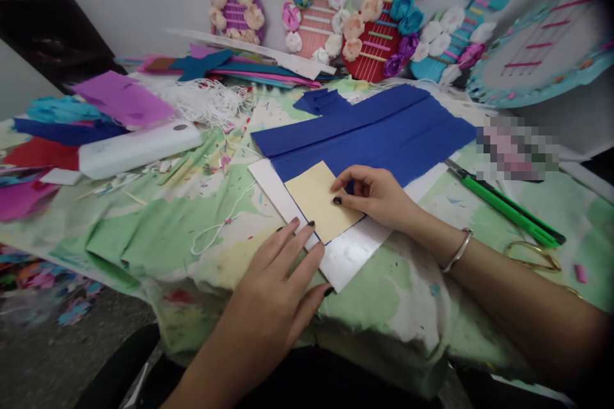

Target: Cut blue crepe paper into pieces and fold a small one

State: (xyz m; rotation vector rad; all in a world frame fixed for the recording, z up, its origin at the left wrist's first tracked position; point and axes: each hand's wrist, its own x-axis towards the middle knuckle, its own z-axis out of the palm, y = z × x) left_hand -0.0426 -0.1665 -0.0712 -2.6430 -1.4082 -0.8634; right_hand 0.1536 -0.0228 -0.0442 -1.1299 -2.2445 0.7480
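"Where the blue paper (364,134) comes nearest the person, what lies on it?"

"A pale yellow square (311,204), set at an angle, a thin blue margin showing along its near edges. Beneath the blue paper is a white board (357,255)."

"And the hands?"

"The left hand (281,287) has its fingers spread, palm down, fingertips by the square's near left edge. The right hand (378,195), with a silver bracelet (458,250) at its wrist, is over the square's right part, thumb and forefinger close together. Whether they pinch anything cannot be told."

"What surrounds them?"

"To the right, a green cutter (513,208), gold-colored handles (532,257) and a small pink piece (581,273). To the left, a long white object (139,148) near tangled white string (206,102) and colored paper (122,99). All rest on a green-and-white cloth (144,223)."

"And behind?"

"Guitar-shaped decorations (384,32) with paper flowers, upright along the wall."
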